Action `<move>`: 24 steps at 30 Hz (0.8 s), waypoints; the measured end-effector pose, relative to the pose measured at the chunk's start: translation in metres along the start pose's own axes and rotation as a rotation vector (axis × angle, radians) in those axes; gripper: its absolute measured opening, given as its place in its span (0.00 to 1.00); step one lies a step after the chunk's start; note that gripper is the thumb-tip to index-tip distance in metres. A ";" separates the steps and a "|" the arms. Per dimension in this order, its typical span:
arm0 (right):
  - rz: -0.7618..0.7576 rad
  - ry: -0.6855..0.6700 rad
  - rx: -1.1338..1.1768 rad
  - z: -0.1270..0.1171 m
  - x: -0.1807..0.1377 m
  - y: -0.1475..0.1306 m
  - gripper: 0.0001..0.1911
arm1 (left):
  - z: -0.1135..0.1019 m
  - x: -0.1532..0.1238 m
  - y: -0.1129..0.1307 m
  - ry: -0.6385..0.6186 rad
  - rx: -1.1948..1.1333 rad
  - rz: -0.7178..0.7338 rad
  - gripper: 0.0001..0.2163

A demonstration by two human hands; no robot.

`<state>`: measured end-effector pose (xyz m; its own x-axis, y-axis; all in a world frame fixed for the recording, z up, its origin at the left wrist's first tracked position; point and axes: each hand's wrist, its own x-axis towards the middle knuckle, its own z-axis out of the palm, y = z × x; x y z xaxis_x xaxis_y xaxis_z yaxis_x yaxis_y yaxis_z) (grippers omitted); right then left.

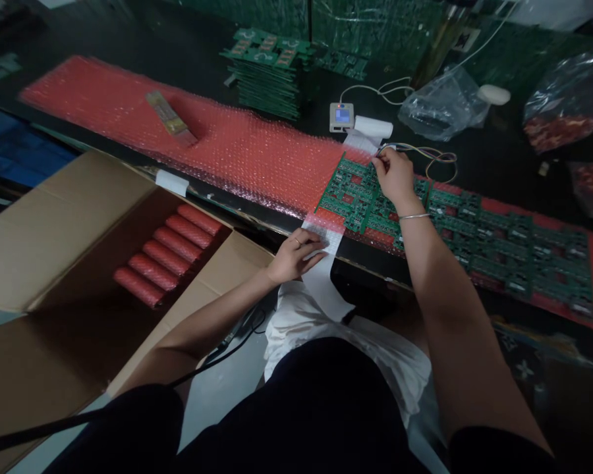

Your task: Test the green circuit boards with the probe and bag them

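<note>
My left hand [296, 255] is at the table's front edge, its fingers stretched over a white label strip [330, 236] that hangs down toward my lap. Its fingers are apart and appear to touch the strip. My right hand [396, 174] is over a panel of green circuit boards [353, 191], thumb and forefinger pinched at its upper edge. Thin coloured wires [442, 157] lead to those fingertips; their end is hidden by the fingers. The boards lie in a row on red bubble wrap [257, 155].
Behind the wrap stand a tall stack of green boards [269, 79], a small white device with a lit screen [342, 117] and a white roll [374, 127]. A brush [170, 117] lies on the wrap. Left below, an open cardboard box [74, 224] holds several red wrapped rolls [170, 253].
</note>
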<state>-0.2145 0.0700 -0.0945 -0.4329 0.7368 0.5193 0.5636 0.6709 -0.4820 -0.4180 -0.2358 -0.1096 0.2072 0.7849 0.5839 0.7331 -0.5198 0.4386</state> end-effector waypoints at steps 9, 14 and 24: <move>0.005 -0.002 0.006 -0.002 -0.001 -0.002 0.18 | 0.001 -0.001 -0.004 -0.045 0.011 -0.088 0.14; 0.035 -0.044 -0.037 -0.001 0.000 -0.001 0.18 | 0.002 0.001 0.000 0.042 -0.044 -0.007 0.08; 0.000 0.015 -0.061 -0.003 0.000 -0.007 0.17 | -0.060 0.082 0.006 -0.151 -0.258 -0.042 0.07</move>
<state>-0.2164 0.0645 -0.0890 -0.4224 0.7350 0.5304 0.6055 0.6643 -0.4382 -0.4352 -0.1948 -0.0180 0.2881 0.8388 0.4619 0.5579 -0.5391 0.6310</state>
